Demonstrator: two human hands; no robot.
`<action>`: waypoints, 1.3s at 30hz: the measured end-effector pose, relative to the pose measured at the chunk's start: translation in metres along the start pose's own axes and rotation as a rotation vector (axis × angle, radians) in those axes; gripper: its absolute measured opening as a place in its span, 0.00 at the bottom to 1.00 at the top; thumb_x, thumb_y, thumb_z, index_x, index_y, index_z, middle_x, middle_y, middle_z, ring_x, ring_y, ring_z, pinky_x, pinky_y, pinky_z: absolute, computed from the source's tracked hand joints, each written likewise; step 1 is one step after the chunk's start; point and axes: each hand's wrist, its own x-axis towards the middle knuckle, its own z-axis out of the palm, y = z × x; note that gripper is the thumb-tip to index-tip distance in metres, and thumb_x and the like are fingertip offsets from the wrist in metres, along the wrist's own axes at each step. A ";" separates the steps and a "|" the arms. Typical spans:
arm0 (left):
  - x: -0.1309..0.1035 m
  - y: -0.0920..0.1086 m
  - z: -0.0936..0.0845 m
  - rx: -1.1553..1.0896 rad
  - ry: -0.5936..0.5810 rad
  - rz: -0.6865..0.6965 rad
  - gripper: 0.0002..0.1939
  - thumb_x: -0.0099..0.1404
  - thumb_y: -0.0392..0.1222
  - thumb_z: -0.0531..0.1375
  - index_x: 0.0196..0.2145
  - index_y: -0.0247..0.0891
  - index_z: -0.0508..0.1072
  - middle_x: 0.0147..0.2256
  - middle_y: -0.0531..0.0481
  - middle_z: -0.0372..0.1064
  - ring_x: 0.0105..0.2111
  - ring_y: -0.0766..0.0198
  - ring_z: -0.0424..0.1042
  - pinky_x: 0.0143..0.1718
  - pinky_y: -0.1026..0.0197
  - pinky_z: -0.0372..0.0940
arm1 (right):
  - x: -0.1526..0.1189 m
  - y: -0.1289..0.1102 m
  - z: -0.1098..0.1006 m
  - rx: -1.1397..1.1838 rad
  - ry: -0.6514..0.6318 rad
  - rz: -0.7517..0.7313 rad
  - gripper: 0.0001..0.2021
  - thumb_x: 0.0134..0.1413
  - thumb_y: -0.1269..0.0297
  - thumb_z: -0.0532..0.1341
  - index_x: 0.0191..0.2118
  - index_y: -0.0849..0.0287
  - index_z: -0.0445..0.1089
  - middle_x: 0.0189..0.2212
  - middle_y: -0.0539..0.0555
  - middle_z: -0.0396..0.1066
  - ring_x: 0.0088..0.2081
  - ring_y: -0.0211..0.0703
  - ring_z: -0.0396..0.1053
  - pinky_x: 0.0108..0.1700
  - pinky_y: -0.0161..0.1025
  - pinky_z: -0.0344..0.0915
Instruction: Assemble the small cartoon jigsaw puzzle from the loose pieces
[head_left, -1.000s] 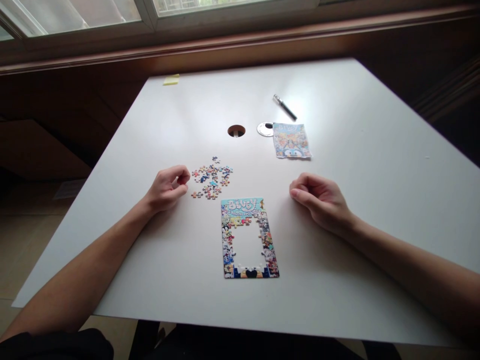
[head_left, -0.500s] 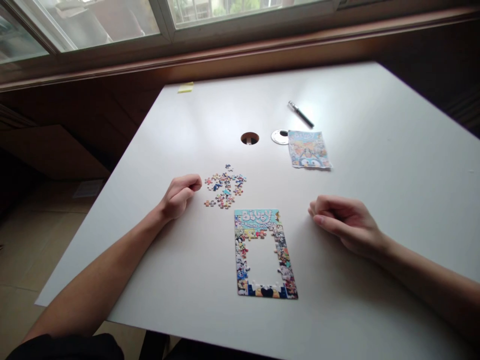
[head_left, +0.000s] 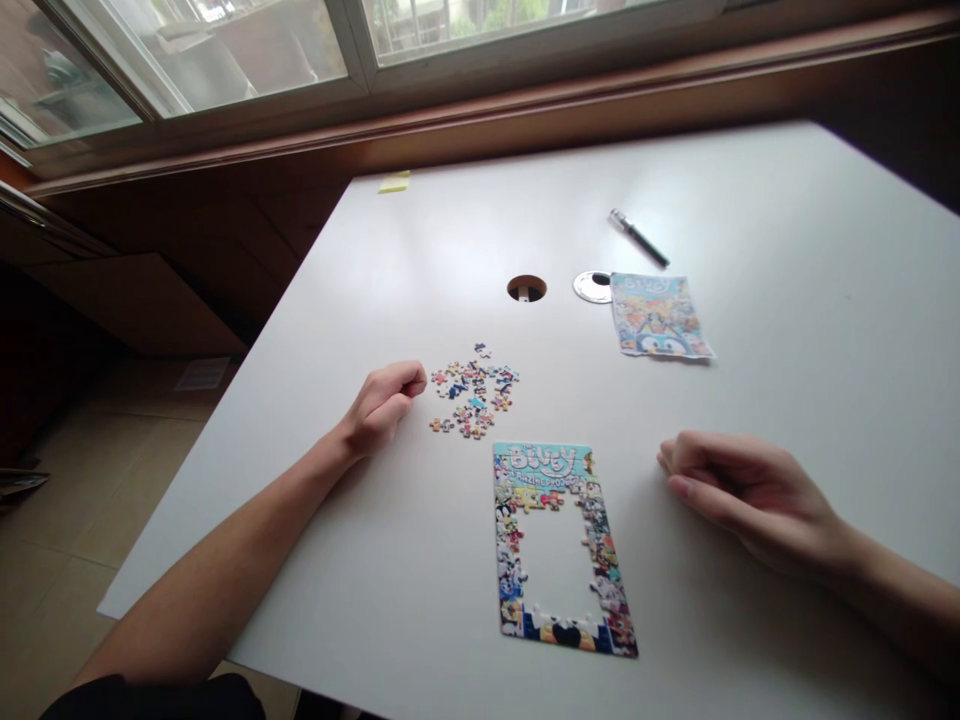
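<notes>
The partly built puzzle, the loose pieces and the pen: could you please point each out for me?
Partly built puzzle [head_left: 544,464], head view: on its light-blue title strip.
Loose pieces [head_left: 477,403], head view: on a light-blue piece among them.
Pen [head_left: 642,242], head view: on its dark barrel.

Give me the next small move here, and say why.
I'd probably uncurl the left hand and pick up one of the loose pieces: that hand lies right beside them, and the puzzle has a filled border around a bare middle. The right hand is farther from the pieces, its fingers curled too.
</notes>
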 end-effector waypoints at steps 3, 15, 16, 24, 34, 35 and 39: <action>0.000 0.000 0.001 -0.005 0.016 -0.010 0.06 0.51 0.40 0.50 0.26 0.40 0.53 0.25 0.52 0.48 0.27 0.62 0.49 0.28 0.57 0.46 | 0.000 0.000 0.000 -0.041 -0.013 0.007 0.17 0.65 0.60 0.57 0.25 0.55 0.54 0.23 0.46 0.46 0.26 0.40 0.48 0.28 0.42 0.46; 0.000 0.000 0.000 0.065 0.004 0.013 0.05 0.53 0.38 0.49 0.26 0.40 0.52 0.25 0.52 0.48 0.27 0.62 0.49 0.29 0.56 0.47 | 0.001 -0.002 0.000 -0.091 -0.042 -0.013 0.17 0.66 0.61 0.56 0.26 0.55 0.52 0.23 0.47 0.46 0.25 0.40 0.47 0.27 0.41 0.47; 0.000 0.001 0.000 0.064 0.002 0.013 0.05 0.53 0.38 0.49 0.26 0.40 0.52 0.25 0.52 0.48 0.26 0.62 0.49 0.29 0.56 0.47 | 0.001 -0.002 0.000 -0.092 -0.043 -0.016 0.17 0.66 0.61 0.56 0.26 0.55 0.52 0.23 0.47 0.46 0.25 0.40 0.47 0.27 0.41 0.47; 0.000 0.000 -0.001 0.074 -0.017 0.027 0.04 0.54 0.38 0.49 0.26 0.40 0.52 0.25 0.52 0.49 0.27 0.61 0.50 0.29 0.56 0.48 | 0.000 0.002 -0.001 -0.097 -0.060 -0.019 0.16 0.65 0.62 0.57 0.26 0.54 0.53 0.23 0.47 0.45 0.26 0.40 0.47 0.28 0.41 0.48; 0.002 0.003 -0.001 0.097 -0.059 0.041 0.05 0.53 0.40 0.49 0.27 0.40 0.51 0.25 0.51 0.49 0.28 0.60 0.49 0.31 0.56 0.48 | 0.001 0.000 -0.002 -0.100 -0.070 -0.022 0.16 0.64 0.63 0.57 0.26 0.55 0.54 0.23 0.46 0.46 0.25 0.40 0.48 0.27 0.40 0.48; 0.002 0.003 -0.001 0.101 -0.062 0.043 0.05 0.53 0.40 0.49 0.27 0.40 0.51 0.26 0.52 0.49 0.28 0.60 0.49 0.31 0.56 0.48 | 0.001 0.000 -0.002 -0.101 -0.071 -0.023 0.16 0.65 0.63 0.57 0.26 0.55 0.53 0.23 0.46 0.46 0.25 0.40 0.48 0.27 0.40 0.48; 0.002 0.004 -0.002 0.120 -0.060 0.051 0.05 0.53 0.40 0.49 0.27 0.40 0.52 0.26 0.52 0.49 0.28 0.61 0.50 0.31 0.56 0.48 | 0.003 -0.003 -0.001 -0.105 -0.071 -0.031 0.16 0.65 0.62 0.57 0.26 0.55 0.53 0.22 0.46 0.47 0.25 0.39 0.48 0.27 0.40 0.48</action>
